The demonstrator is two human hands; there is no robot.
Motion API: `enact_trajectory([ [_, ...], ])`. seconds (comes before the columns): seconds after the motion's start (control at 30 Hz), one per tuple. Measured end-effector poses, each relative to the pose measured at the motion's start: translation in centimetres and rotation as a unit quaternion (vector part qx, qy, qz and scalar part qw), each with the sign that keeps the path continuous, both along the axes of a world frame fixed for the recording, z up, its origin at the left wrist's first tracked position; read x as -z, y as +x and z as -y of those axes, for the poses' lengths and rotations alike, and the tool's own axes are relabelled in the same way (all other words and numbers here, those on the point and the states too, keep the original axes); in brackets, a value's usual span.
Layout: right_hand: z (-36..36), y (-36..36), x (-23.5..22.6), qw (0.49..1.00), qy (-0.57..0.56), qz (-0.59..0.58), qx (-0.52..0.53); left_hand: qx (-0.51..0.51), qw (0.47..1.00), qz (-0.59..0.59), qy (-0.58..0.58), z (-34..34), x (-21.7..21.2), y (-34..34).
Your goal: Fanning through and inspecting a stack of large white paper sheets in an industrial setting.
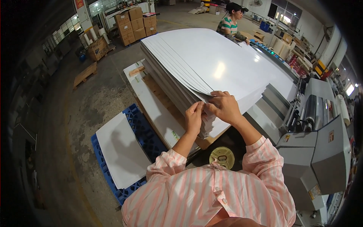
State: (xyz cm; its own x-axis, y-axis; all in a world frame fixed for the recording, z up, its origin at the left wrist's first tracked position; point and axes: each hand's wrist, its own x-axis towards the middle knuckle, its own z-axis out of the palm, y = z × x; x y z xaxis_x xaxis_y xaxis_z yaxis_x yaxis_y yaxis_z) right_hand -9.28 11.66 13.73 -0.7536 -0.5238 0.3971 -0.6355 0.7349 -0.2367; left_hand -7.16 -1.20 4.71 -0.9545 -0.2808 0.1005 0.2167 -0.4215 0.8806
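A tall stack of large glossy white sheets stands in front of me, its upper sheets fanned in steps along the left side. At the stack's near corner my right hand is closed, thumb below and fingers above, on the edge of the top sheets. Just left of it, and slightly lower, my left hand pinches the sheet edges at the same corner. The corner between the hands is lifted and a little bent. How many sheets each hand grips is hidden by the fingers.
A wooden pallet bears the stack. To the left lies a blue plastic pallet with white sheets. A grey roller machine stands at the right. Beyond the stack, a person works beside it. Cardboard boxes stand far left.
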Motion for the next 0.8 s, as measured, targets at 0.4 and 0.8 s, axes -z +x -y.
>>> enact_trajectory([
  [0.4,-2.6,-1.8,0.9,0.972,-0.067,-0.220,-0.050,0.052,0.997,0.008,-0.059,0.0,1.5,0.0],
  [0.8,-2.5,-5.2,-1.0,0.874,-0.388,0.291,0.027,0.075,0.997,0.019,0.015,0.0,0.4,1.1],
])
